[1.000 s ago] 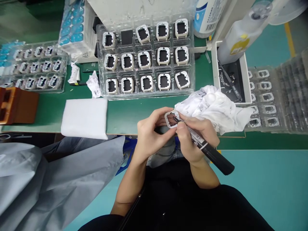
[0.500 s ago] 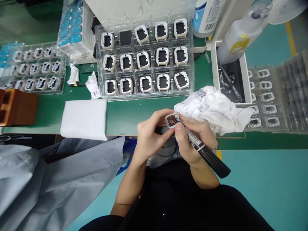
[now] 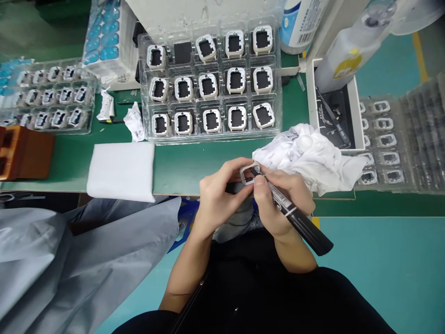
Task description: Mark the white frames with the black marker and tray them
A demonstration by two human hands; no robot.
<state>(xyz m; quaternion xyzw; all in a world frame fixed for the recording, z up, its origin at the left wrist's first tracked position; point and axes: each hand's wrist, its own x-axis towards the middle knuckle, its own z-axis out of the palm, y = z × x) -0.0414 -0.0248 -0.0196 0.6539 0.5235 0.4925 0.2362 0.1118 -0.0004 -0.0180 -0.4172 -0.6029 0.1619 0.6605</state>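
Note:
My left hand (image 3: 219,195) pinches a small square white frame (image 3: 249,175) at the near edge of the green table (image 3: 184,164). In my right hand (image 3: 278,199) I grip a black marker pen (image 3: 299,221), and its tip rests inside the frame's opening. A crumpled white cloth (image 3: 309,155) lies just right of both hands. Behind them stands a clear plastic tray (image 3: 212,83) holding several of the same white frames in its pockets, with one pocket in the back row bare.
A white foam pad (image 3: 121,170) lies to the left, near a brown block (image 3: 24,153). More clear trays of parts sit at far left (image 3: 48,95) and far right (image 3: 396,139). A white box (image 3: 333,111), bottles (image 3: 351,46) and grey fabric (image 3: 86,260) surround the spot.
The marker has tilted and shifted slightly while its tip moved a little within the frame. Both hands stay in nearly the same place.

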